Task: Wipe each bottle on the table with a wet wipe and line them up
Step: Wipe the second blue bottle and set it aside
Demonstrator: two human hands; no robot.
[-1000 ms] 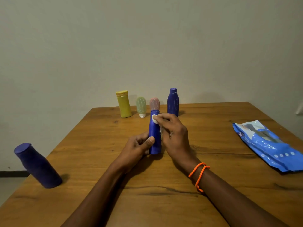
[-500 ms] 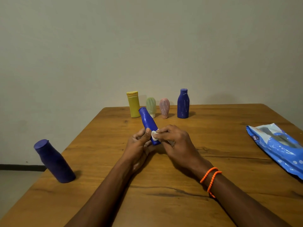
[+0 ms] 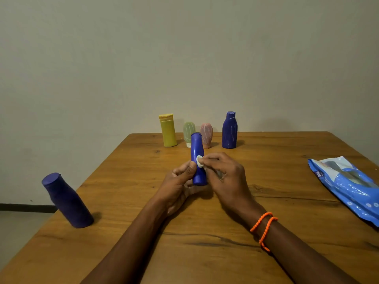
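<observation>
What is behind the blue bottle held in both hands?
Behind the held blue bottle stand the green bottle and pink bottle, each partly covered by it. Their lower inner edges are hidden.

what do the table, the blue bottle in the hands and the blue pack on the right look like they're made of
Table: wood, going by grain, knots and dark cracks, with a low sheen.
Blue bottle: probably plastic, smooth and evenly coloured, slightly glossy.
Blue pack: thin plastic film, seemingly, crinkled with bright glare patches.
</observation>
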